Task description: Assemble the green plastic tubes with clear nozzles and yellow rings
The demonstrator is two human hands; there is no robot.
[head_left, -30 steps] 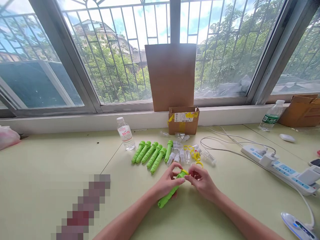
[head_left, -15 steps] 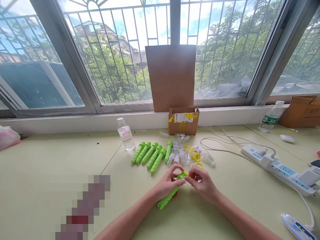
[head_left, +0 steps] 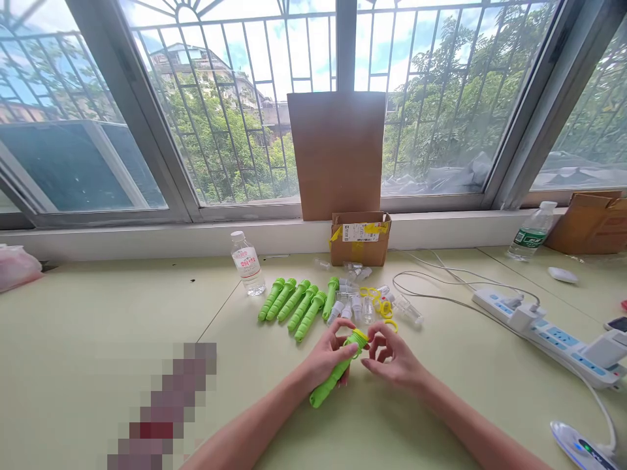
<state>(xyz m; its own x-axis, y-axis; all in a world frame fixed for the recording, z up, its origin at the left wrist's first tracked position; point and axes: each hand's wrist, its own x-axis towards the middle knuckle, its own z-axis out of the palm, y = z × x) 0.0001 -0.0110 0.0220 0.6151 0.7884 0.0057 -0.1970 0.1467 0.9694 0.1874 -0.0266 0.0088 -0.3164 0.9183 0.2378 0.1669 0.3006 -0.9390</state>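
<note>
My left hand [head_left: 329,356] is closed around a green ridged plastic spike [head_left: 327,386], which lies tilted with its wide end up and to the right. A yellow ring [head_left: 361,334] sits around the mouth of that wide end. Close by on the right is my right hand [head_left: 392,356], its thumb and index finger apart. The index fingertip is at the ring's edge; whether it touches cannot be told. Beyond the hands lie several more green spikes [head_left: 294,300] in a slanted row, clear plastic tubes [head_left: 409,310] with caps, and loose yellow rings [head_left: 386,308].
A water bottle [head_left: 247,264] stands left of the spikes. Behind the parts are a small cardboard box [head_left: 360,251] and an upright brown board [head_left: 337,156]. On the right are a power strip [head_left: 553,333] with cables, another bottle [head_left: 531,235] and a white device [head_left: 582,447].
My right thumb and index finger have parted and my right thumb has come away from the spike's wide end. The yellow ring there now shows more fully. My left hand keeps its hold.
</note>
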